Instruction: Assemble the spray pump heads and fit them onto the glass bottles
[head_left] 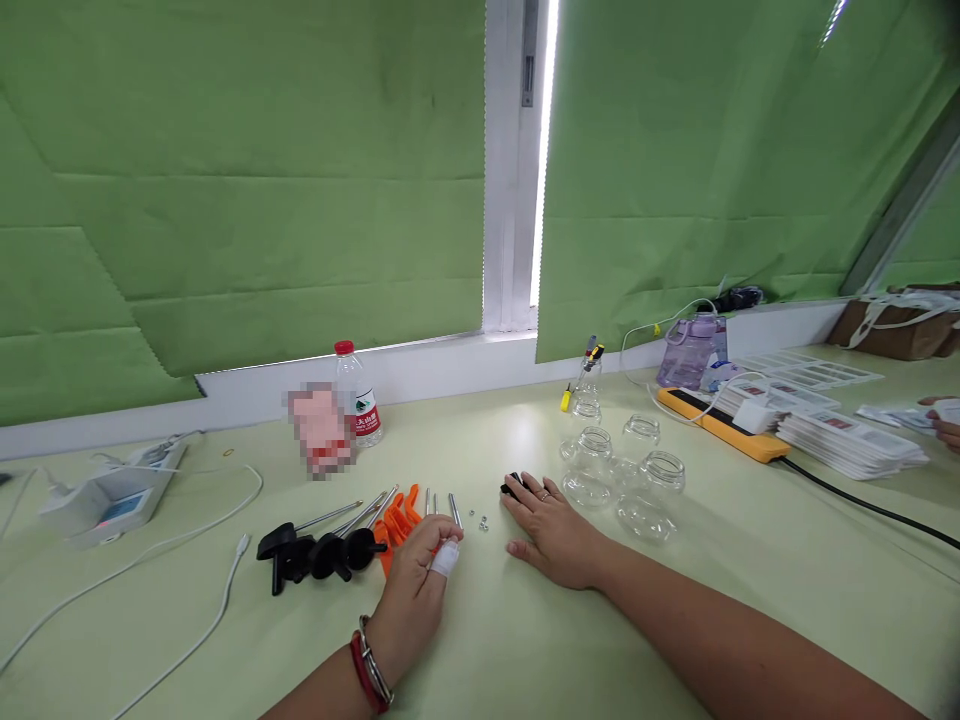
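Note:
My left hand (pixel 421 572) is closed, its fingertips at the near end of a metal rod (pixel 454 508); a white wrap covers one of its digits. Two more thin rods (pixel 431 500) lie beside that one, partly hidden by the hand. Just left are orange curved handles (pixel 395 522) and several black crank-like parts (pixel 326 555) with metal shafts. Small metal nuts (pixel 482 523) lie between my hands. My right hand (pixel 551 535) rests on the table with its fingers stretched out, their tips over small black parts (pixel 513 486), which they partly cover.
Several clear jars (pixel 651 500) stand right of my right hand; one behind holds screwdrivers (pixel 592 355). Further right are an orange power strip (pixel 720 425), paper stacks (pixel 851 445) and another person's hand (pixel 946 425). A bottle (pixel 367 410), white cables (pixel 225 595) and a white power strip (pixel 124 500) lie left.

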